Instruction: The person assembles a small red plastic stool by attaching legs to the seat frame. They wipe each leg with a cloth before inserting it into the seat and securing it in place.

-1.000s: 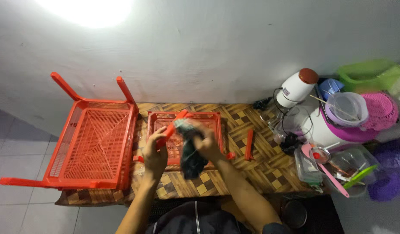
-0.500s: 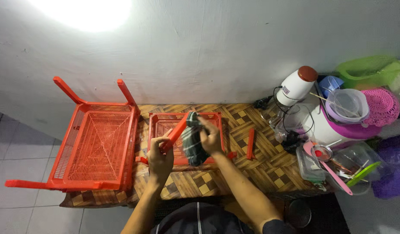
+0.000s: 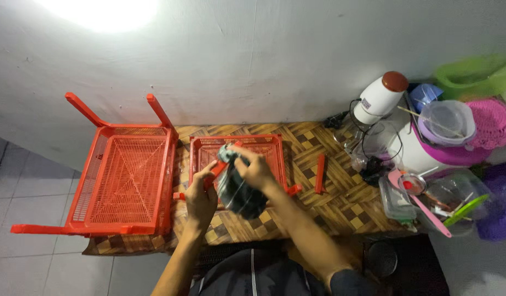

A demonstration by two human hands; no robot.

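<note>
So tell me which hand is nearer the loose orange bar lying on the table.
Right. The right hand, on the dark cloth, sits closer to the bar; the left hand lies farther away.

We see the left hand gripping a short orange bar at the frame's centre, while the right hand presses a dark cloth against it. Both hover over a small orange tray on the patterned mat. At left lies a larger orange rack; a loose orange bar lies to the right of the tray.
</note>
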